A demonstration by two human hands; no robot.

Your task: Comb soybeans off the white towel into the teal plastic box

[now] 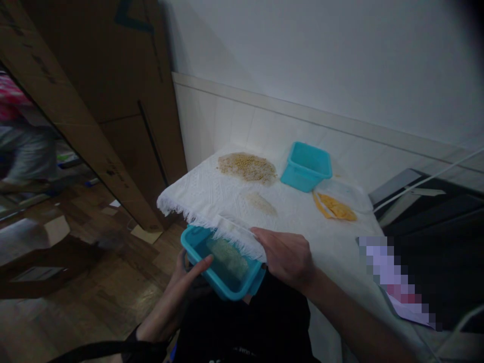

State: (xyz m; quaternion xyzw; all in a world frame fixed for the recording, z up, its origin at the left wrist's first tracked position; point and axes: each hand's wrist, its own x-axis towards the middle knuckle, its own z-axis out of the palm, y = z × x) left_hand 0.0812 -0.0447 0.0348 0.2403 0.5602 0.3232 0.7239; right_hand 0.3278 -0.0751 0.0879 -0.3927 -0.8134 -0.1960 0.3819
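Note:
My left hand (191,272) grips a blue plastic container (230,292) just below the table's front edge, thumb over its rim. Pale grains that look like rice (229,257) lie inside it. The fringe of the white tablecloth (200,196) hangs over the container's far side. My right hand (289,254) is closed at the cloth's edge on a thin white flat strip (234,224), partly hidden by the fingers. A small patch of pale grains (260,203) lies on the cloth ahead of it. Farther back is a pile of yellowish beans mixed with paler grains (247,168).
A second blue container (308,166) stands near the wall, with a yellow-orange packet (335,206) and a clear lid (346,194) beside it. Dark equipment with white cables (427,227) is at right. Tall cardboard (113,101) rises at left; a person sits beyond it.

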